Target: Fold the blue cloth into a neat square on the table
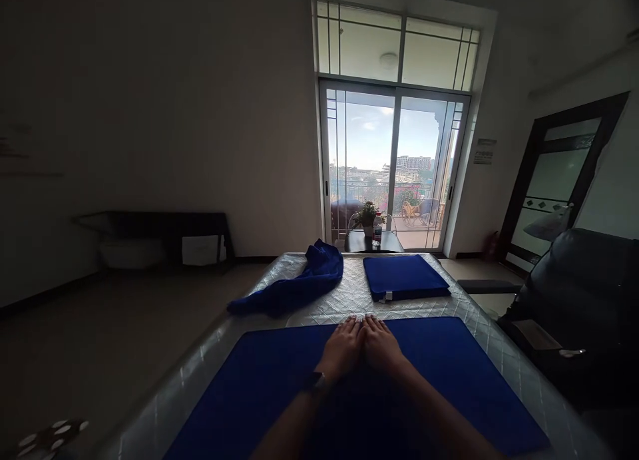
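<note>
A blue cloth (439, 367) lies spread flat over the near part of a silvery quilted table cover (349, 287). Both my hands rest side by side at the cloth's far edge, in its middle. My left hand (343, 345) lies palm down with fingers stretched forward, a dark watch on its wrist. Beside it, my right hand (380, 343) is flat too, fingers pointing away from me. Beyond them on the right sits a folded blue cloth (407, 277) with a small white tag. A crumpled blue cloth (304, 280) lies at the far left.
A black chair (584, 300) stands to the right of the table. Past the far end is a small dark table (374, 242) with a potted plant (368, 215) and a bottle (377, 230), before glass sliding doors. A low dark rack (167, 237) stands by the left wall.
</note>
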Motion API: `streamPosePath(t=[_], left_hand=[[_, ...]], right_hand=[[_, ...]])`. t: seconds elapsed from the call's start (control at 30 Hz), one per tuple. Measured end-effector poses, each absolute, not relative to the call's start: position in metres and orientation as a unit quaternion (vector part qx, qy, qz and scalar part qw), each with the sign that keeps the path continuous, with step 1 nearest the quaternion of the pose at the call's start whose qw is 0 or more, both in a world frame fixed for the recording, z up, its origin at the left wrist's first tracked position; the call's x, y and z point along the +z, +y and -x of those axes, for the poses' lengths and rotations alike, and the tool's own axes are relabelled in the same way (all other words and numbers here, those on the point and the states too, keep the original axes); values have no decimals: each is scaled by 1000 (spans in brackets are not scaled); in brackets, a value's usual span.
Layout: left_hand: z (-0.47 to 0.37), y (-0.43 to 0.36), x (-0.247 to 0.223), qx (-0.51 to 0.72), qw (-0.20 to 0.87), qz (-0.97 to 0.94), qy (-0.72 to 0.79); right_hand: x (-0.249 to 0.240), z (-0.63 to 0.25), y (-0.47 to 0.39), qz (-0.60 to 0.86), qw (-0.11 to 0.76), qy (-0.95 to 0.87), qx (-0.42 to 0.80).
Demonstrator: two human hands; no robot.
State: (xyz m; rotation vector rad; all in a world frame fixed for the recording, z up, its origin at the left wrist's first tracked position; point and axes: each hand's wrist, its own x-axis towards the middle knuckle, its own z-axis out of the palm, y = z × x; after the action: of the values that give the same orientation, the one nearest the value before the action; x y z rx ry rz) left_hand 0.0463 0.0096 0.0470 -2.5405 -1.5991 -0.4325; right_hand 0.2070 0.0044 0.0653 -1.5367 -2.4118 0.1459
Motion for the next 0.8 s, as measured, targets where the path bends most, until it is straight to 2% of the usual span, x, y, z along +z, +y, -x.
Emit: streamPosePath(t=[0.3,0.43,0.63,0.8], left_hand=[[-52,10,29,-134,68,839,-523],[-33,13,23,-125,75,830,-538],[69,8,19,-92,51,785,-611],[172,1,11,-60,47,730,-679]], right_hand=[[53,-204,6,554,123,-818,92],[51,-230,10,570,123,-807,92],[51,-346,16,675,62,-734,34],[48,-420,18,728,51,-684,13]])
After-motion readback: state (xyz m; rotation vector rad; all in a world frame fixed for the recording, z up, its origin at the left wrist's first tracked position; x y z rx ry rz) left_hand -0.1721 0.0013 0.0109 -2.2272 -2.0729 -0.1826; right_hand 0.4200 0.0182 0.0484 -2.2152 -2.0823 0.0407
